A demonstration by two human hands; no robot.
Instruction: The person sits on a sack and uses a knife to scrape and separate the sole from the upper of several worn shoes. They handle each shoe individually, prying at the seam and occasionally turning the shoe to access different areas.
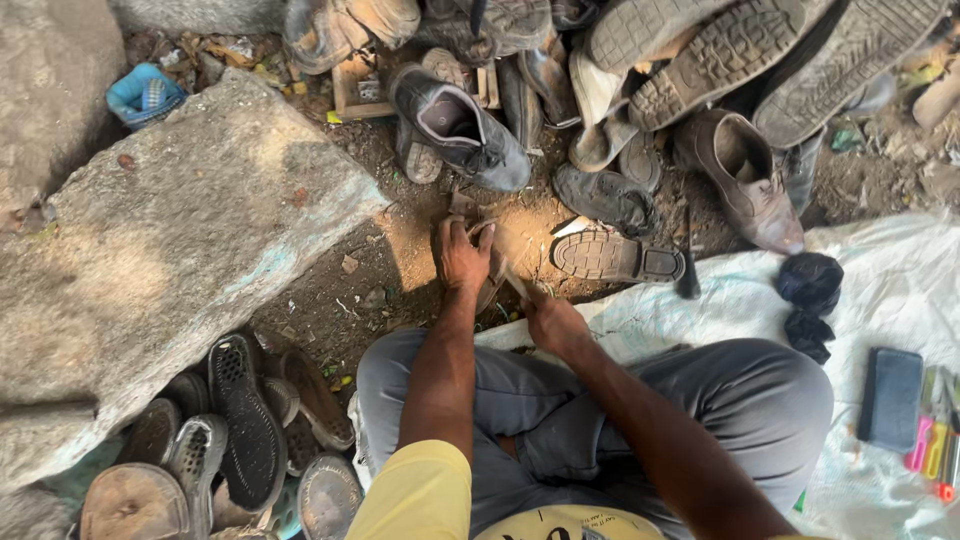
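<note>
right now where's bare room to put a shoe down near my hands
The stone slab top is bare, left of the left hand. The white sheet is open between the right hand and the black cloth. Beyond the hands the shoe pile is crowded, as are the soles by the left knee.

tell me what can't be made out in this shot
Head view only:
- Brown piece under the left hand: mostly covered, kind unclear.
- Tool in the right hand: fingers hide it.
- Shoe pile: cut off by the top edge.
- Coloured tools: cropped at the right edge.
</note>
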